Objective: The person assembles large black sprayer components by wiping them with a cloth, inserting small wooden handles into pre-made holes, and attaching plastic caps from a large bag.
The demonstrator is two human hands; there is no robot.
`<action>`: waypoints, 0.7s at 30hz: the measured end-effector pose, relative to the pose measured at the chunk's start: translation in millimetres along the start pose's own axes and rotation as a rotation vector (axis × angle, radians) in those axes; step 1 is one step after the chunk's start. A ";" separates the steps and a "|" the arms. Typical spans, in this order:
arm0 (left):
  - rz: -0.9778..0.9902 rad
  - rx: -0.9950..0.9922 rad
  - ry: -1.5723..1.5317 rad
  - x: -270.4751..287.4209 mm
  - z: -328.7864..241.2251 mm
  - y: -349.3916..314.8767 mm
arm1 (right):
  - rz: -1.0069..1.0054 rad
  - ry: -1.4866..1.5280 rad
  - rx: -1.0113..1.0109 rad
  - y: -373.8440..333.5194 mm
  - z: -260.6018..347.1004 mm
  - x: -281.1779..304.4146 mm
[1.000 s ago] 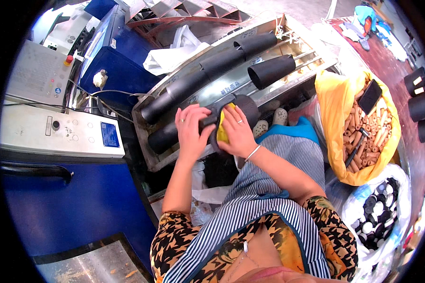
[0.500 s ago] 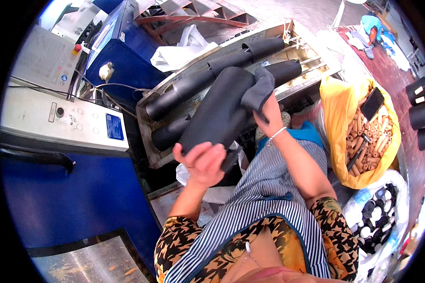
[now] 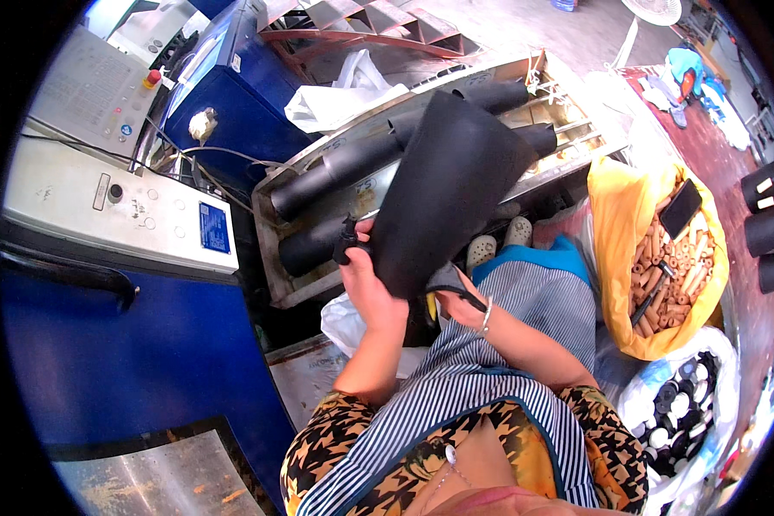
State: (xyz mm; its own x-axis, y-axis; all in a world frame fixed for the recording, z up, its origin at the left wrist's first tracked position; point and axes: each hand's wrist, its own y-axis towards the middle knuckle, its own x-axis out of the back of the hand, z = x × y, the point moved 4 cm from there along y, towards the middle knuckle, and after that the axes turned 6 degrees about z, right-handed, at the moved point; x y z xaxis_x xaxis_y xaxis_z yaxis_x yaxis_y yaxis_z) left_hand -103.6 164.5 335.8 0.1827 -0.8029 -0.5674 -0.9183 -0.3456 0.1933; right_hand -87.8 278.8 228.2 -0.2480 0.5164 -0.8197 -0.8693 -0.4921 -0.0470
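Note:
A large, matt black tube is held up in front of me, tilted with its far end to the right. My left hand is closed around its near left edge. A small black piece sticks up by the left fingers; what it belongs to is unclear. My right hand is at the tube's near end, closed on a dark grey cloth and partly hidden behind it. A bit of yellow shows beside the right fingers, too small to name.
Beyond the tube, more black tubes lie in rows in a worn tray. A blue machine with a white panel stands left. At right are a yellow bag of tan cylindrical pieces, a phone and a bag of black and white discs.
The tube has swung up and right, showing a broader face. My right hand with the cloth has dropped from its far side to the near end.

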 end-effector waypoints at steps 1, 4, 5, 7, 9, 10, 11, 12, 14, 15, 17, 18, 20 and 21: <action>0.051 0.127 -0.139 6.1 1.7 2.6 | 0.036 0.025 0.024 -1.7 3.0 5.4; -0.033 0.730 -0.322 11.3 -3.9 -7.1 | 0.038 0.044 0.082 5.6 21.2 15.0; 0.031 0.813 -0.516 33.6 7.5 -12.0 | 0.036 0.032 0.104 10.1 30.0 14.3; 0.084 0.966 -0.611 71.7 25.4 -23.1 | 0.035 -0.008 0.158 26.2 51.6 8.3; 0.033 1.149 -0.581 69.5 35.8 -33.2 | 0.038 -0.078 0.215 43.1 76.8 3.9; 0.032 1.144 -0.654 64.8 40.7 -40.5 | 0.046 -0.113 0.229 48.7 89.8 0.8; 0.037 1.145 -0.729 60.5 47.6 -51.4 | 0.053 -0.160 0.240 53.2 103.4 -2.2; 0.034 1.137 -0.804 60.0 52.6 -58.9 | 0.073 -0.204 0.231 59.6 112.4 -5.7; 0.150 1.151 -0.854 47.5 53.4 -62.6 | 0.119 -0.279 0.197 61.8 135.2 -12.5; 0.191 1.146 -0.858 47.5 52.7 -62.9 | 0.139 -0.305 0.155 61.8 142.8 -12.5; 0.259 1.132 -0.837 48.2 51.5 -59.3 | 0.123 -0.285 0.060 57.5 149.6 -5.8; 0.298 1.131 -0.821 44.9 55.3 -54.9 | 0.059 -0.240 0.022 51.2 148.6 8.8; 0.263 1.049 -0.785 43.9 53.1 -45.6 | -0.080 -0.084 -0.039 40.7 120.6 30.8; 0.248 1.013 -0.772 41.3 54.2 -41.3 | -0.160 -0.015 -0.052 30.2 101.6 40.2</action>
State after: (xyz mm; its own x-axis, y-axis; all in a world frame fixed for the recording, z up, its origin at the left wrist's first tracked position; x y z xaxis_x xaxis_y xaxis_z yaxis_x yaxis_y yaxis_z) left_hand -77.1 171.9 261.0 0.0333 -0.1892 -0.9814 -0.8158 0.5621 -0.1361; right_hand -167.5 355.9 251.9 -0.1148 0.6010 -0.7910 -0.8752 -0.4379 -0.2057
